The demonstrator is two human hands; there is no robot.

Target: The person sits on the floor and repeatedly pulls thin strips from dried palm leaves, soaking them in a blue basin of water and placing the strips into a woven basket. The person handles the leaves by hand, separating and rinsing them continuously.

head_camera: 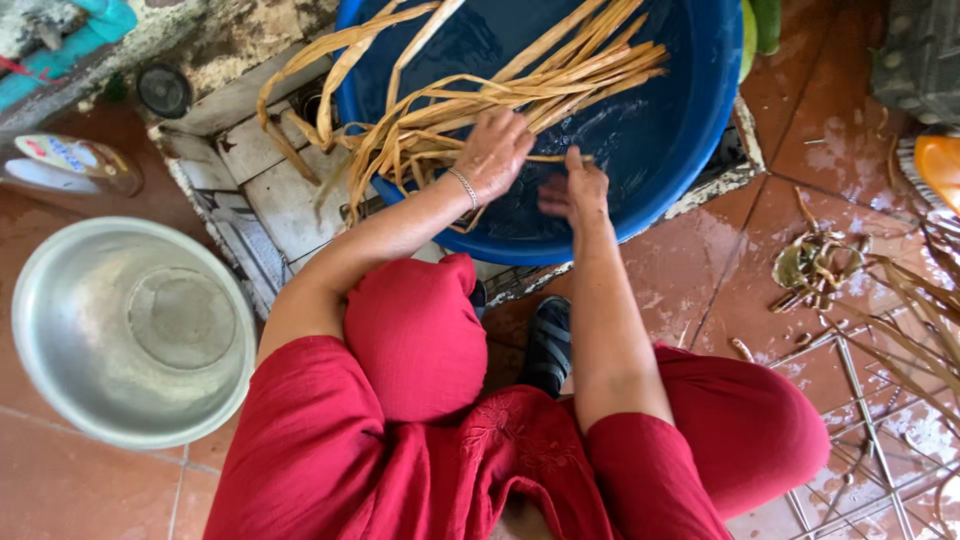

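Observation:
I squat in red clothes over a large blue basin (690, 90) of water. A bundle of long tan leaf strips (520, 80) lies across it, some ends hanging over the left rim. My left hand (492, 155), with a thin bracelet on the wrist, presses down on the strips near the basin's front edge. To its right, my right hand (577, 190) is slightly blurred; its fingers are around a thin strip just above the water.
A big, bare metal bowl (130, 330) sits on the red tile floor at my left. More dried strips and scraps (850, 280) lie on the wet tiles at the right. A plastic bottle (70, 165) lies at far left. A black sandal (550, 345) shows between my knees.

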